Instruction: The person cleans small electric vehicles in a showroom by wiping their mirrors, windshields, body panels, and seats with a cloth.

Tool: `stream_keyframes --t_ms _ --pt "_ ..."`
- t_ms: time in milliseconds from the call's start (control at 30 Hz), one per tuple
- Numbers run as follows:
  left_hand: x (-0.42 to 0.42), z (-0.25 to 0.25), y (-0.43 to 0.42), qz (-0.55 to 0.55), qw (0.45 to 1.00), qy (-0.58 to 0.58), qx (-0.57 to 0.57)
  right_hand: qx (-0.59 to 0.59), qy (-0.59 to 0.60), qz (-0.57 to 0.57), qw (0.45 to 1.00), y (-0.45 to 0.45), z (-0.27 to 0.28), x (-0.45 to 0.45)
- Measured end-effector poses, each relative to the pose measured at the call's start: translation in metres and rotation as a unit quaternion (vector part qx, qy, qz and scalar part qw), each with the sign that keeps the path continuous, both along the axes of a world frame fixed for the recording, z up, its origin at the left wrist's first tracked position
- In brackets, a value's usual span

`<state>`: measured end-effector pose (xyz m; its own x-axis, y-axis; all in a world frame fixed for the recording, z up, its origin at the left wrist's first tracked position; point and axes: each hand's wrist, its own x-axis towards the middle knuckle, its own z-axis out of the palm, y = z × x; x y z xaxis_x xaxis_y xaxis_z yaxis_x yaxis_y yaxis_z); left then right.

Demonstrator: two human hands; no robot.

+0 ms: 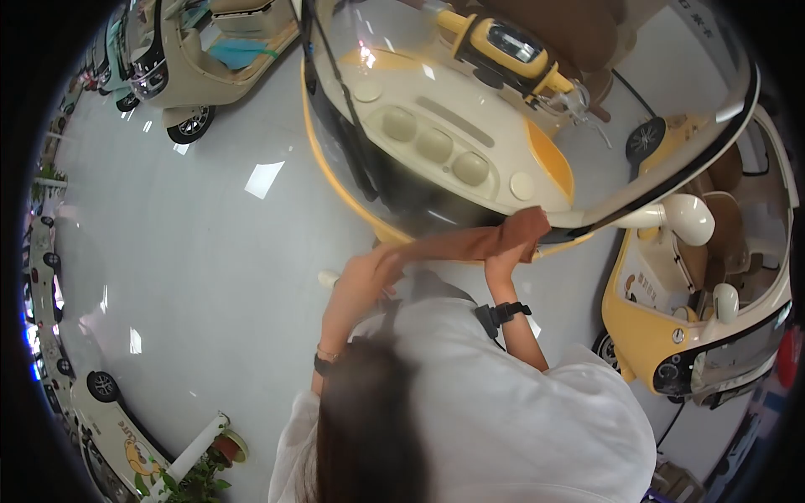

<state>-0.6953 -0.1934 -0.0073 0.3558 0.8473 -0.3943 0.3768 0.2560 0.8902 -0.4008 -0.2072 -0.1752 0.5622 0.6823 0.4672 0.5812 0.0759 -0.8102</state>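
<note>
A brown cloth (470,243) stretches between my two hands at the lower front of a cream and yellow vehicle (436,197). My left hand (369,272) is closed on the cloth's left end, slightly blurred. At the other end, my right hand (501,264) grips the cloth from beneath, and a bunched part of it rises over the fingers near the windshield's lower edge. Behind the windshield (402,75) are a dashboard with three round recesses and a yellow handlebar. A black strap with a small device sits on my right wrist.
Another yellow and cream vehicle (646,335) stands at the right, its white mirror (689,220) reaching out near my right side. A beige vehicle (189,84) is at the upper left. Potted plants (226,448) and a white post are at the lower left, beside more vehicles.
</note>
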Motion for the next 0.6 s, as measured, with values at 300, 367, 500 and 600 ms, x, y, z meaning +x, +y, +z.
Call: stream_keyframes --t_ms 300,367,500,600 --pt "-0.124 0.007 0.043 0.039 0.998 -0.025 0.032 0.040 -0.265 0.105 0.958 0.143 0.122 -0.135" --pt "-0.161 0.011 0.061 0.034 0.999 -0.010 0.038 0.037 -0.184 0.146 0.971 0.181 0.121 -0.166" --pt "-0.224 0.001 0.087 0.039 0.996 -0.005 0.075 0.051 -0.206 0.135 0.968 0.245 0.139 -0.235" --pt "-0.259 -0.011 0.099 0.052 0.993 -0.020 0.101 0.008 -0.130 0.135 0.982 0.271 0.138 -0.267"
